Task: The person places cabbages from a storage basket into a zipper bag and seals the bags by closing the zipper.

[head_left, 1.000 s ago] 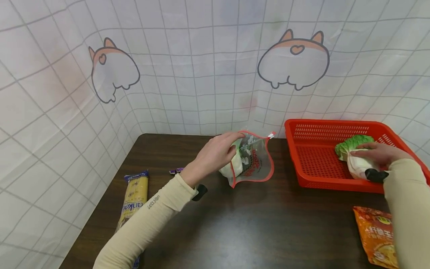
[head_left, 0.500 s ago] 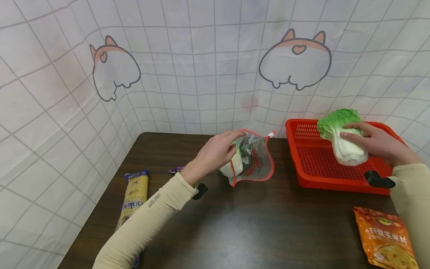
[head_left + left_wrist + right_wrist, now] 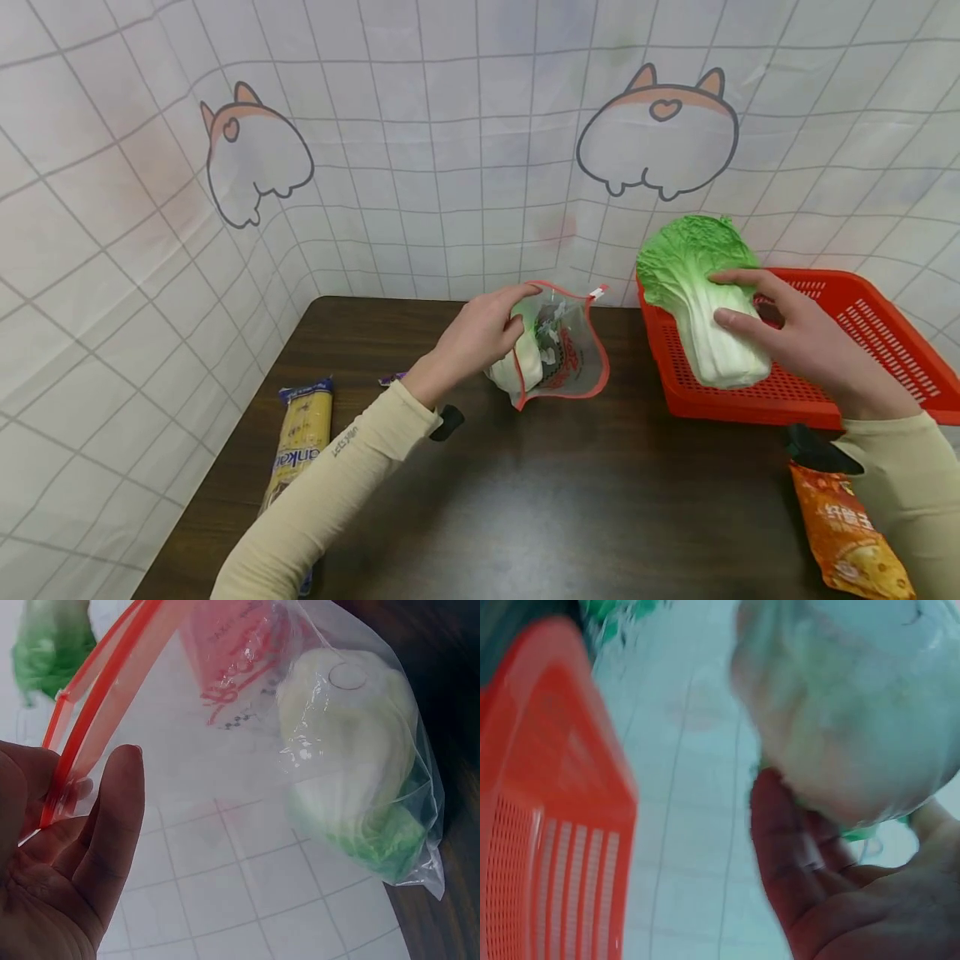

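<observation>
My left hand point(image 3: 483, 329) pinches the red zip edge of a clear zip bag point(image 3: 573, 362), whose mouth gapes toward me. Inside the bag lies one napa cabbage point(image 3: 349, 742), seen through the plastic in the left wrist view. A second napa cabbage point(image 3: 701, 304), green leaves up and white base down, is gripped by my right hand point(image 3: 798, 329), thumb and fingers around its right side. It is raised over the left part of a red plastic basket point(image 3: 885, 333). In the right wrist view its pale base point(image 3: 855, 712) fills the upper right.
A yellow pasta packet point(image 3: 303, 433) lies at the left, partly behind my left sleeve. An orange snack bag point(image 3: 847, 533) lies front right, partly under my right sleeve. A small purple item point(image 3: 392, 378) shows by the left forearm. A patterned white cloth point(image 3: 465, 150) hangs behind the table point(image 3: 540, 500).
My right hand has lifted the second napa cabbage out of the basket and carried it left, toward the bag. The left hand has stayed nearly still at the bag's edge.
</observation>
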`<state>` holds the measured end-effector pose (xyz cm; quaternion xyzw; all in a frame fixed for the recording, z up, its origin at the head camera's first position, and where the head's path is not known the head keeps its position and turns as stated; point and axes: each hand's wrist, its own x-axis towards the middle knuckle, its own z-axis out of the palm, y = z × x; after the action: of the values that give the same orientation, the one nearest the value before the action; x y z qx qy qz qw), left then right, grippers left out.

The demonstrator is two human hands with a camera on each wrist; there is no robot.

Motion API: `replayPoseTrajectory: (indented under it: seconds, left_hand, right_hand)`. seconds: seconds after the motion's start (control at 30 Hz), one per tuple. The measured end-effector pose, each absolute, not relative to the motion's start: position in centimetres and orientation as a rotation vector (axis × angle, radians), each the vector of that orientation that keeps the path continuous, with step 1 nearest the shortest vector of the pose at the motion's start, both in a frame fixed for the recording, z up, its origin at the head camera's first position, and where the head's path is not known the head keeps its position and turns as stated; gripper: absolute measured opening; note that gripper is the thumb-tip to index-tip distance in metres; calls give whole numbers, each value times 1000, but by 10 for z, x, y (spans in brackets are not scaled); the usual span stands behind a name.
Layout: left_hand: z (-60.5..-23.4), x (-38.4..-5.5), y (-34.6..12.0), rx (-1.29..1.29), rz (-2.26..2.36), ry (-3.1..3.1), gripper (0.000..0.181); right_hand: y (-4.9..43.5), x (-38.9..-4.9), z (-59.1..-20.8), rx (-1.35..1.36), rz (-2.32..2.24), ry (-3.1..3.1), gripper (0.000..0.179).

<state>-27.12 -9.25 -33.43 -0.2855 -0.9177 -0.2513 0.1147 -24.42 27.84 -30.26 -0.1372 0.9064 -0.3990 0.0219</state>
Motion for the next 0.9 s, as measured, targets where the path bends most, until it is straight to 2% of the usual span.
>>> replayPoseTrajectory:
  seconds: [0.13, 0.33, 0.43, 0.7, 0.9]
  left_hand:
    - [-332, -274, -93, -822, -781, -2699, 50]
    - [-331, -275, -90, -859, -812, -2670, 50]
    - [-331, -275, -89, -882, -824, -2659, 51]
    - [-331, -275, -88, -903, -884, -2700, 64]
    - [-331, -275, -91, -877, -799, -2717, 56]
  right_hand:
    - [264, -232, -304, -586, -1433, 2717, 48]
    - [245, -222, -314, -1014, -1538, 2457, 56]
    - [232, -221, -324, -1140, -1538, 2333, 57]
    - [205, -229, -349, -1108, -1488, 2226, 51]
    - [201, -239, -360, -1122, -1119, 2611, 48]
